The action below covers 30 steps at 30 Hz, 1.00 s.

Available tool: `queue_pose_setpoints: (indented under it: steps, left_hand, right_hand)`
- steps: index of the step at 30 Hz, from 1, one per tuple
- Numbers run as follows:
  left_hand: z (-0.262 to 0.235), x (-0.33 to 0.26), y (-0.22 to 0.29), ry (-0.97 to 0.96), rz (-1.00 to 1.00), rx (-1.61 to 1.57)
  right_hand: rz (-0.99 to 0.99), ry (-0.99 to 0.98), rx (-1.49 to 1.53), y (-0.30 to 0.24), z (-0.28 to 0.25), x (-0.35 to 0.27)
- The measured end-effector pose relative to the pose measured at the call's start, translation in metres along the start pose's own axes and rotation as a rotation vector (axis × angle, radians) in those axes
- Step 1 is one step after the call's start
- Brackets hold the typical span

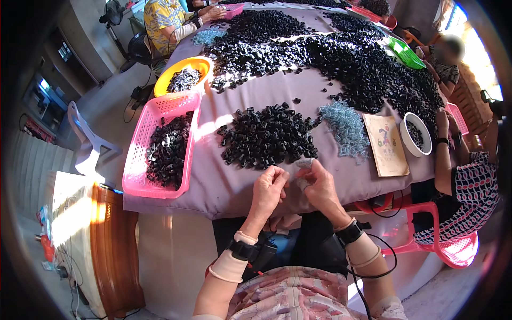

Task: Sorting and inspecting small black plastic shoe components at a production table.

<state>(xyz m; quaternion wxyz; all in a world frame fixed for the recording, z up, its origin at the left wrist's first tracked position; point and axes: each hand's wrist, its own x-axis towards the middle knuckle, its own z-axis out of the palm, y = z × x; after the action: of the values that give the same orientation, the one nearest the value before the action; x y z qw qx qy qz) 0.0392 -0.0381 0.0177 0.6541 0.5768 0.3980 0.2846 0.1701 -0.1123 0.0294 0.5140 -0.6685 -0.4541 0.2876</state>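
Note:
My left hand (268, 190) is closed in a pinch over the table's near edge; whatever its fingertips hold is too small to make out. Close beside it, my right hand (321, 191) is also pinched, with greyish coverings on some fingers and its grip hidden. The two hands are slightly apart. Just beyond them lies a heap of small black curved plastic pieces (269, 136). To its right is a pile of small clear bluish pieces (345, 130). A pink perforated basket (133, 154) with more black pieces stands to the left.
A cloth-covered table (213, 194) carries a large spread of black pieces (346, 58) farther back. A worn booklet (385, 145) and a white bowl (418, 153) lie right; a yellow bowl (161, 80) stands left. Other people sit around the table. Cables hang from my wrist straps.

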Motion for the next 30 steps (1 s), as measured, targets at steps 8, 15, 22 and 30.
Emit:
queue_pose_setpoints:
  steps: [8, 15, 22, 30]
  left_hand:
    - [-0.001, -0.002, 0.000, -0.010, -0.022, -0.051]
    - [-0.001, -0.004, 0.002, 0.010, -0.012, 0.003]
    - [-0.002, -0.001, 0.002, -0.037, -0.064, -0.054]
    - [-0.006, 0.028, 0.011, 0.085, 0.282, 0.370]
  right_hand:
    - [-0.496, 0.443, -0.623, 0.012, -0.044, 0.037]
    - [-0.262, 0.031, -0.079, -0.006, 0.011, -0.004]
    - [-0.231, 0.047, 0.034, 0.007, 0.014, 0.000]
    - [-0.164, 0.259, 0.041, 0.025, 0.005, 0.004]
